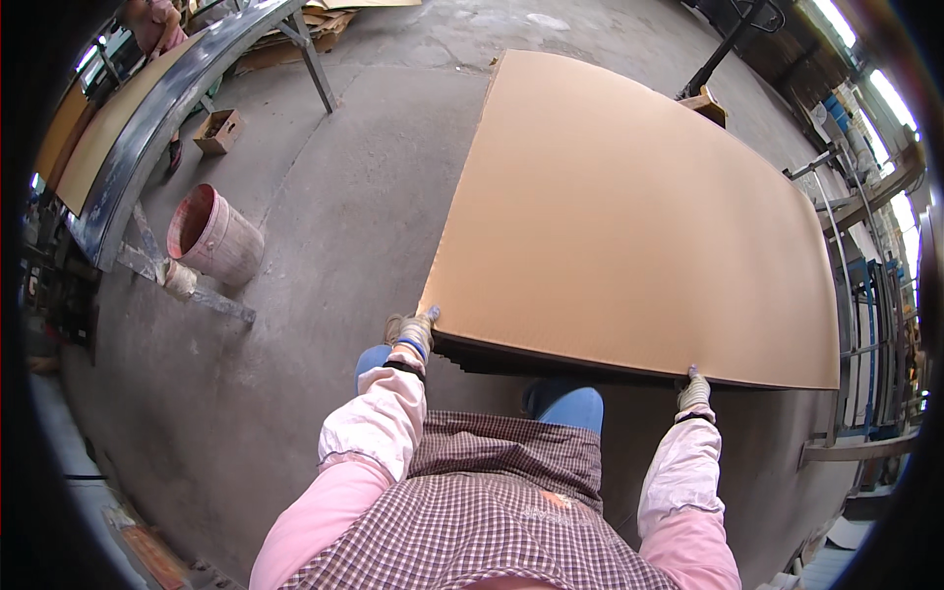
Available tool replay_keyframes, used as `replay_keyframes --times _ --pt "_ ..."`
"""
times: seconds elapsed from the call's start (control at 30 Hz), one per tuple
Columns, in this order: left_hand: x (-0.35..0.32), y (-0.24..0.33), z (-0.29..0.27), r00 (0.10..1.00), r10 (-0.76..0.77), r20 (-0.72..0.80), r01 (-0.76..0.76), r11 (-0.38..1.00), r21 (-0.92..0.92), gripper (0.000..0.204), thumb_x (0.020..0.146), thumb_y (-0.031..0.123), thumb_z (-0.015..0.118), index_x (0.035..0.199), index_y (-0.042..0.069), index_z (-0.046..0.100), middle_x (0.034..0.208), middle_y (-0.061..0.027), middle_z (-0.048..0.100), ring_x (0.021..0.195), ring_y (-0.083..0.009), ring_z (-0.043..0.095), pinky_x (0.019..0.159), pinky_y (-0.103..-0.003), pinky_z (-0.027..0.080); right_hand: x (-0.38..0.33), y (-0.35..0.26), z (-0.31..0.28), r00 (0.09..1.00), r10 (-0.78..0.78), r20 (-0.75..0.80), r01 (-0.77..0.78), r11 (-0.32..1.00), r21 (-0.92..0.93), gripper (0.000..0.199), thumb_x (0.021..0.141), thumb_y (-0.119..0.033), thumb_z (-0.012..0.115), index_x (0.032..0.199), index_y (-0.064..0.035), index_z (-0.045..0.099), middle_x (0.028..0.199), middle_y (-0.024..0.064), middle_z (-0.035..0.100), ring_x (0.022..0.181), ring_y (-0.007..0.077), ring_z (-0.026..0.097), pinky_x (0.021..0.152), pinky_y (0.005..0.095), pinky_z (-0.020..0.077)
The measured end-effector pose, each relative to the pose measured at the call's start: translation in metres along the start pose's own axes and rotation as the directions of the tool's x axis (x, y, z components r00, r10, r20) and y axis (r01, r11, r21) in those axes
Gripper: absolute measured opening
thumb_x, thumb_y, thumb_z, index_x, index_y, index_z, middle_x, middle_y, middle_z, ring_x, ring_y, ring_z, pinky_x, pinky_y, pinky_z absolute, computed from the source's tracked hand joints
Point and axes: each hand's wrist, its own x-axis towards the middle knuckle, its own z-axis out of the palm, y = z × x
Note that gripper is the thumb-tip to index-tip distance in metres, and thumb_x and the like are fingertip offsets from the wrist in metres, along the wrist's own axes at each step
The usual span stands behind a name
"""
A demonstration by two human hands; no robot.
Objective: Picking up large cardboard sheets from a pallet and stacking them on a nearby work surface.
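Observation:
A large tan cardboard sheet (629,216) spreads out in front of me, its near edge close to my body. At its near left corner, my left hand (415,334) grips the edge with the thumb on top; the fingers beneath are hidden. Farther right along the same edge, my right hand (694,390) holds on, thumb on top and fingers out of sight underneath. Both hands wear light gloves with dark-tipped thumbs. Dark layered edges (472,356) show under the sheet near the left corner; I cannot tell whether they belong to a stack below it.
To the left, a bucket (221,241) with a reddish inside stands by a metal table (147,138) carrying cardboard. A small open box (218,131) sits near it. Another person (154,25) is at the far left. A pallet-truck handle (723,54) rises beyond the sheet; metal racks (855,315) line the right.

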Motion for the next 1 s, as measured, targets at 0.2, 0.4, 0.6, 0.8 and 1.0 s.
replay_keyframes --times 0.2,0.4,0.6,0.8,1.0 --pt "0.040 -0.019 -0.016 0.987 -0.097 -0.124 0.107 0.992 0.072 0.047 0.066 0.023 0.067 0.101 0.001 0.045 0.094 -0.0185 0.053 0.075 -0.0299 0.052 0.065 -0.042 0.041 -0.027 0.001 0.024 0.999 -0.017 -0.037 0.008 0.972 -0.233 0.046 0.069 -0.030 0.064 0.104 -0.0039 0.048 0.109 0.0114 0.048 0.093 0.0273 0.046 0.078 0.0422 0.0370" --pt "-0.012 0.035 0.020 0.975 0.199 0.098 -0.219 0.792 0.570 0.070 0.058 0.031 0.073 0.108 -0.006 0.042 0.094 -0.0189 0.054 0.079 -0.0281 0.054 0.068 -0.038 0.043 -0.005 0.006 -0.022 0.967 -0.218 0.132 0.230 0.969 -0.087 0.039 0.073 -0.021 0.059 0.107 -0.0049 0.048 0.103 0.0091 0.051 0.090 0.0222 0.047 0.070 0.0378 0.0417" --pt "-0.031 0.027 0.016 0.800 0.431 0.417 -0.556 0.794 0.246 0.071 0.064 0.040 0.067 0.117 0.001 0.039 0.112 -0.0111 0.047 0.100 -0.0240 0.044 0.085 -0.033 0.036 -0.018 0.014 0.030 0.937 -0.350 0.001 0.325 0.869 -0.372 0.039 0.071 -0.034 0.060 0.094 -0.0028 0.056 0.089 0.0081 0.058 0.082 0.0224 0.054 0.072 0.0324 0.0411" --pt "-0.034 0.025 0.036 0.903 0.294 0.313 -0.402 0.836 0.374 0.082 0.058 0.048 0.068 0.117 0.000 0.038 0.111 -0.0131 0.047 0.098 -0.0264 0.046 0.083 -0.036 0.038 -0.037 -0.025 0.022 0.949 -0.048 -0.311 -0.171 0.751 -0.638 0.061 0.066 -0.047 0.060 0.101 0.0031 0.051 0.102 0.0219 0.051 0.100 0.0331 0.048 0.083 0.0378 0.0398" --pt "-0.001 0.017 0.046 0.924 0.298 0.241 -0.379 0.801 0.464 0.086 0.055 0.050 0.069 0.115 -0.002 0.038 0.110 -0.0148 0.047 0.098 -0.0276 0.046 0.084 -0.036 0.038 -0.016 -0.015 0.013 0.967 0.030 -0.251 -0.186 0.758 -0.625 0.065 0.069 -0.052 0.051 0.107 0.0008 0.047 0.111 0.0224 0.044 0.106 0.0325 0.041 0.088 0.0379 0.0328"
